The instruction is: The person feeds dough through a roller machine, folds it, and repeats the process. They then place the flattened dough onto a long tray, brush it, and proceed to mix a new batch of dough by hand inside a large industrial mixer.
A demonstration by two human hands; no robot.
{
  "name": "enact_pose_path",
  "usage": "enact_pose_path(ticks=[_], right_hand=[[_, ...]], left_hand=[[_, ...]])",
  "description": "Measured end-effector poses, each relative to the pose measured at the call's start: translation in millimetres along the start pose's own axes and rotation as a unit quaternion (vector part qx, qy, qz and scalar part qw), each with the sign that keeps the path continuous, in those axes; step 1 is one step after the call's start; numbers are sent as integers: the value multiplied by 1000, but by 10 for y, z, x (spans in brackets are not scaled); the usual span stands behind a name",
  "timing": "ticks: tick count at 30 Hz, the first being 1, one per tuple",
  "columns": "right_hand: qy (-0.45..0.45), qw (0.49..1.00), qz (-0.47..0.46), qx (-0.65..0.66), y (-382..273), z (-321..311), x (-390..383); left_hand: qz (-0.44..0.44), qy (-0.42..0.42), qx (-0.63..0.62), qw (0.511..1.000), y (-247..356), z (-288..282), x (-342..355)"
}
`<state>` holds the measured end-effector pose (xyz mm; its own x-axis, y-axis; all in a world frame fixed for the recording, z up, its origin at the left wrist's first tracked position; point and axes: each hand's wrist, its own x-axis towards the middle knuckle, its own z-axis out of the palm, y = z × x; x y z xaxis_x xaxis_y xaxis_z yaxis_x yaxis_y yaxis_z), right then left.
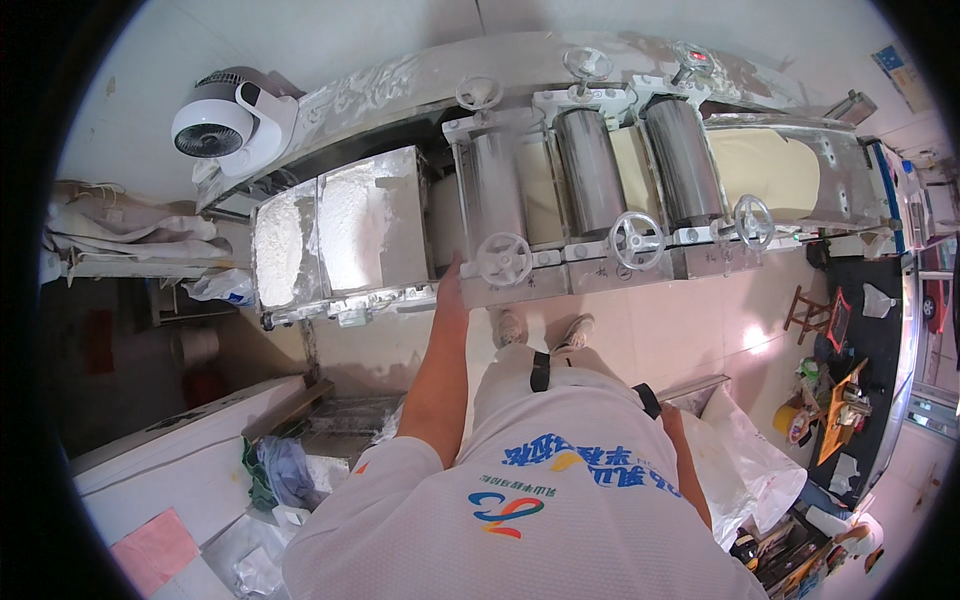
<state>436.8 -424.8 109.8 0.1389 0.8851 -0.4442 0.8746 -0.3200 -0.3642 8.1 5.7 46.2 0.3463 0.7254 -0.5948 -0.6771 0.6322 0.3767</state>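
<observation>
Up at the dough-rolling machine [590, 170], the left hand [449, 287] rests on its front edge beside the nearest handwheel [503, 259] (fingers hidden, grip untellable), flour hopper [335, 225] just left; right hand unseen.

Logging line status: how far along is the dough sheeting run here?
Done: a dough sheet already lies past the three steel rollers. In hand: the left hand reaches by the first handwheel; the right hand is hidden. Left: flour remains in the hopper; how much dough is left cannot be told.
</observation>
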Motion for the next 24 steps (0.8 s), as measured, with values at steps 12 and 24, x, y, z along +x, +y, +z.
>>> enact_pose_path(ticks=[12,24], right_hand=[[22,999,-22,11,86,112,40],[-12,1000,12,25,-1,97,98]], left_hand=[[-8,-16,-20,1000,40,51,-61],[8,-4,-43,999,55,-86,10]])
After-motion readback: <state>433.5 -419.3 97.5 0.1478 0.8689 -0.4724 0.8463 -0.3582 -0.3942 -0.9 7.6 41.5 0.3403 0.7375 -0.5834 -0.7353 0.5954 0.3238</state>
